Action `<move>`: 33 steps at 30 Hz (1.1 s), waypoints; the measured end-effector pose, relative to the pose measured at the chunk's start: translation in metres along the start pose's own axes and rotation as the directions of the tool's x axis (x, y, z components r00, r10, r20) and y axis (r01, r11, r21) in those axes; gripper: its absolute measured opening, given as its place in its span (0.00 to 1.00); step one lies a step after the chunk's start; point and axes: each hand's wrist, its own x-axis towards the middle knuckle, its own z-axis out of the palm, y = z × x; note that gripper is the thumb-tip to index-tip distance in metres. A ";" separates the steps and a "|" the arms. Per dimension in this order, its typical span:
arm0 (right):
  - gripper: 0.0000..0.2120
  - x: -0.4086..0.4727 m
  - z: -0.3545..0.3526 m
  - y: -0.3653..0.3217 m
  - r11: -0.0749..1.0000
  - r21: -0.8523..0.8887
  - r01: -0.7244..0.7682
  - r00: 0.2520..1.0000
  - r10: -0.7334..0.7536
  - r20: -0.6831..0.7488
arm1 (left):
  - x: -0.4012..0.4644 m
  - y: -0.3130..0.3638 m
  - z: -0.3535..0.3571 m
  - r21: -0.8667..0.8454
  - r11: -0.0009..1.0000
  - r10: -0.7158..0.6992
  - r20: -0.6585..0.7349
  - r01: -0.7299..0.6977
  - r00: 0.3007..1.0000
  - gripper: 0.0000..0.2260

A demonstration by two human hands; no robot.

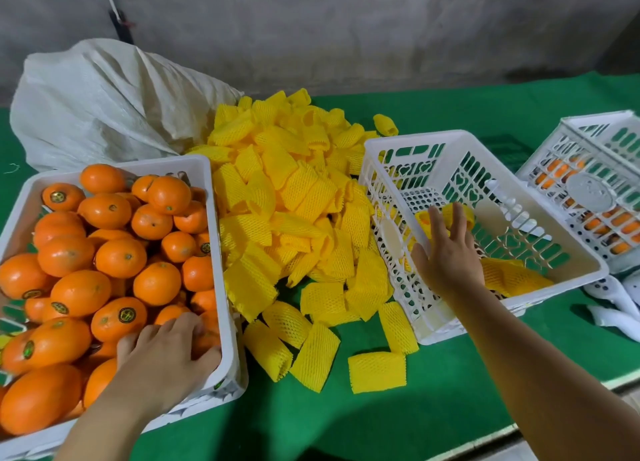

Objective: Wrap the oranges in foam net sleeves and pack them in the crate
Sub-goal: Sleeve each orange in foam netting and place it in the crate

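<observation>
Right hand [446, 252], fingers spread, sets wrapped orange [446, 218] inside crate [485, 142]; seat it gently against wall. Left hand [166, 349], left of crate, curls over loose orange [204, 339].

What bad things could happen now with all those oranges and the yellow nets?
1. The bare oranges are heaped above the rim of the white plastic tray; the left hand digging in might send some rolling out.
2. The white slotted plastic crate sits tilted, so the wrapped orange under the right hand may roll down.
3. Loose yellow foam net sleeves near the green table edge could get knocked off.
</observation>
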 end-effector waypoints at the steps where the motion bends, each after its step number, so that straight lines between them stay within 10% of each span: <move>1: 0.37 0.001 0.001 0.000 0.998 -0.055 0.029 1.000 -0.029 -0.003 | 0.000 0.002 -0.002 0.010 1.000 -0.001 -0.008 0.001 1.000 0.20; 6: 0.41 -0.001 0.011 -0.014 0.921 -0.298 0.251 0.967 -0.251 0.039 | -0.008 0.008 -0.008 0.071 0.990 0.125 -0.069 -0.120 0.990 0.11; 12: 0.28 0.022 0.037 -0.075 0.864 -0.145 0.483 0.860 -0.436 0.264 | -0.003 -0.004 -0.010 0.116 0.988 0.093 0.083 -0.102 0.992 0.18; 20: 0.26 0.046 0.094 -0.120 0.972 0.035 0.234 0.716 -0.197 0.670 | -0.006 -0.029 0.001 -0.250 0.953 0.132 -0.170 -0.173 0.977 0.25; 26: 0.18 0.041 0.095 -0.126 0.918 0.393 0.058 0.935 -0.188 0.301 | -0.016 -0.021 0.001 -0.730 0.614 -0.153 -0.483 -0.300 0.862 0.21; 29: 0.06 0.031 0.081 -0.139 0.753 0.657 -0.029 0.998 -0.014 0.060 | -0.012 0.014 -0.006 -0.884 0.283 -0.207 -0.435 -0.372 0.876 0.23; 33: 0.15 0.017 0.059 -0.165 0.486 0.859 -0.160 0.987 0.095 0.130 | -0.004 0.072 -0.013 -0.956 -0.068 -0.119 -0.275 -0.284 0.954 0.23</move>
